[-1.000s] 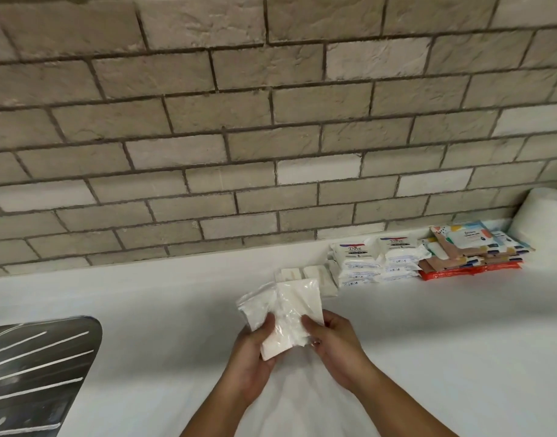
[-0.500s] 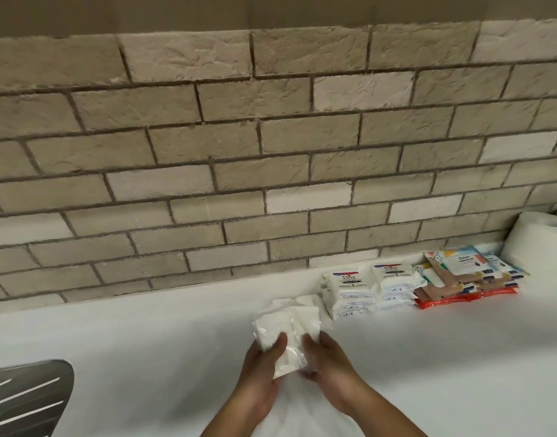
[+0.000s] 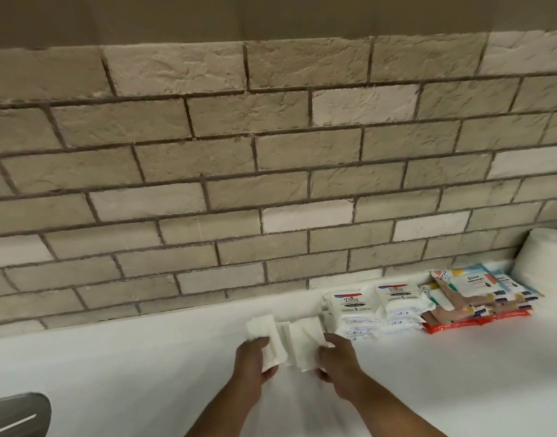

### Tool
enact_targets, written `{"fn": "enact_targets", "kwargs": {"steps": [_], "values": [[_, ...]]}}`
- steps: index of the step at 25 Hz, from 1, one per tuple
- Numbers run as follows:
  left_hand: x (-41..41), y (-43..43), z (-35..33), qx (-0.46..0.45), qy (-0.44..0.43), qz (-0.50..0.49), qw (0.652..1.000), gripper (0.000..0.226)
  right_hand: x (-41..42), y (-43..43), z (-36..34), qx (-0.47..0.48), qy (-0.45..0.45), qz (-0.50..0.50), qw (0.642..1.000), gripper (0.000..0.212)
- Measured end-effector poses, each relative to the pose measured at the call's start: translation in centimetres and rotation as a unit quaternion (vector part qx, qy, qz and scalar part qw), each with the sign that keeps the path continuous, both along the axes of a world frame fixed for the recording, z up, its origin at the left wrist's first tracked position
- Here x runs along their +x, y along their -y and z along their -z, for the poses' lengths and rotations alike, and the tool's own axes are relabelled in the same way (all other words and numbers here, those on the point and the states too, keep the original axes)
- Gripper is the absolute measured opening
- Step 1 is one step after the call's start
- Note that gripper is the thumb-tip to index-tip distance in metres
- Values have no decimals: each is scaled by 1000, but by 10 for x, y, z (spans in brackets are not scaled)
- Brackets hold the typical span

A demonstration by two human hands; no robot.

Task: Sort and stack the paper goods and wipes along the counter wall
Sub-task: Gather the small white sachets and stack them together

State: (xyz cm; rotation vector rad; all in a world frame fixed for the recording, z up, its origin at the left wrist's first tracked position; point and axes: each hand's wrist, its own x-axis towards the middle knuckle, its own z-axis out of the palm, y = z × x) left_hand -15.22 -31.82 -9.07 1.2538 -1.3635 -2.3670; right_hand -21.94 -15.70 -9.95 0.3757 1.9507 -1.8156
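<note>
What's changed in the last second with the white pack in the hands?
Both hands moved the white pack forward and down to the counter, left of the resting pack. The left hand grips it; the right hand has shifted onto the resting pack. Dove stacks, colourful wipes and paper roll unmoved.

Likely a home kitchen: a white counter [image 3: 428, 389] meets a beige brick-effect wall [image 3: 270, 152]. A ridged metal sink drainboard [image 3: 15, 414] shows at lower left. Wipe packs [image 3: 352, 310] and a paper towel roll [image 3: 542, 257] line the wall.
</note>
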Motion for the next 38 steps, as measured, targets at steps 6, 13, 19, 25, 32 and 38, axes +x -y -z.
{"fn": "enact_targets", "kwargs": {"steps": [6, 13, 19, 25, 32, 38], "values": [[-34, -4, 16, -126, 66, 37, 989, 12, -23, 12, 17, 92, -21, 121, 988, 6], [-39, -17, 26, -399, 186, 156, 884, 32, -29, 15, 33, 114, -18, 170, 979, 19], [-50, -26, 35, -442, 267, 180, 838, 71, -31, 10, 35, 155, -62, 140, 976, 18], [-53, -28, 32, -426, 276, 150, 848, 58, -12, 20, 44, 228, -104, 90, 964, 58], [-59, -13, 26, -274, 215, 111, 931, 17, -27, 24, 49, 229, -52, 98, 967, 56], [-73, -16, 24, -170, 187, 119, 960, 32, -47, 20, 67, 231, 0, 77, 970, 43]]}}
